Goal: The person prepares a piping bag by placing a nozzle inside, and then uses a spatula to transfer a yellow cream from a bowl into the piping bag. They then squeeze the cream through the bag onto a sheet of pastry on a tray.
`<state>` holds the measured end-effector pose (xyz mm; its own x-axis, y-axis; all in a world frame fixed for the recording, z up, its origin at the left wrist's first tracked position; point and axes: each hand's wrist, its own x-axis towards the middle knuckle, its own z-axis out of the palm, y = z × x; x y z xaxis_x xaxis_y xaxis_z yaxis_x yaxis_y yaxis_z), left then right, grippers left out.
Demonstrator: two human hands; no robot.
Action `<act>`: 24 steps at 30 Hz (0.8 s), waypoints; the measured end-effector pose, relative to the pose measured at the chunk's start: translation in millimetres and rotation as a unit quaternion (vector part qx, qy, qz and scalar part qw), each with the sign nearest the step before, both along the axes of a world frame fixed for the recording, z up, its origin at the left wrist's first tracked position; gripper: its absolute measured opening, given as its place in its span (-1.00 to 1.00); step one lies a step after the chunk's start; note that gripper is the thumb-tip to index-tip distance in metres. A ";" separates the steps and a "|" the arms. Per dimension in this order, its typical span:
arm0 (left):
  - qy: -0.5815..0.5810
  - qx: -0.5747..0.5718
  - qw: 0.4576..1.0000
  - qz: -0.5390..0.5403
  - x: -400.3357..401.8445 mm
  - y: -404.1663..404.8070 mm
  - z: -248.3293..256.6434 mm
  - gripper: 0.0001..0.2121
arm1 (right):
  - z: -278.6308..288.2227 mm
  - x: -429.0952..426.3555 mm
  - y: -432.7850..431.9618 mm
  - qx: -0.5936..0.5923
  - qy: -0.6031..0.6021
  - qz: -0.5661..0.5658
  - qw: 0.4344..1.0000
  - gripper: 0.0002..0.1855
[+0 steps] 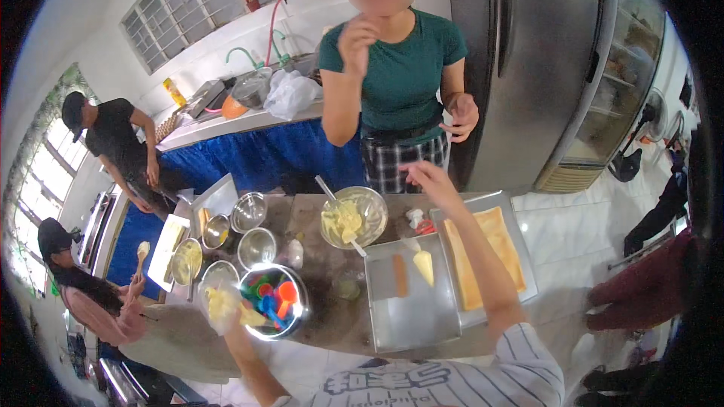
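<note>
My left hand (pixel 229 325) is around a clear plastic bag of pale yellow filling (pixel 219 306), beside a steel bowl of coloured measuring cups (pixel 287 292). My right hand (pixel 427 178) is raised over the table's far edge with nothing in it, fingers partly spread. Below that arm lie a tray with a flat sheet cake (pixel 486 254) and a metal tray (pixel 416 322) bearing a filled piping bag (pixel 423 267) and a brown strip (pixel 400 276). A steel mixing bowl (pixel 376 217) with yellow cream and a spatula stands near the table's middle.
Across the table (pixel 322 294) stands a person in a green shirt (pixel 396 73). Two more people are at the left. Several steel bowls (pixel 249 212) and a white tray (pixel 169 249) crowd the table's left side. Red-handled scissors (pixel 425 227) lie near the far edge. A steel refrigerator (pixel 543 68) stands behind.
</note>
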<state>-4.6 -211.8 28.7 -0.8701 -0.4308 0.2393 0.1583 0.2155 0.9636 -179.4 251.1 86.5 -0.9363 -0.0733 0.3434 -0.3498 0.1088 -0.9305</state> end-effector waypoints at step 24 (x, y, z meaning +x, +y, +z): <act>-0.105 0.088 0.989 0.047 -103.6 24.9 -69.2 -0.66 | -131.8 -169.9 1.1 -0.071 -0.236 0.009 0.969 -0.71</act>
<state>-108.2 -186.9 -40.5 -0.8462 -0.5321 -0.0280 -0.0615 0.0452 0.9971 -349.3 252.2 -45.3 -0.9907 -0.0742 -0.1141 0.1168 -0.0333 -0.9926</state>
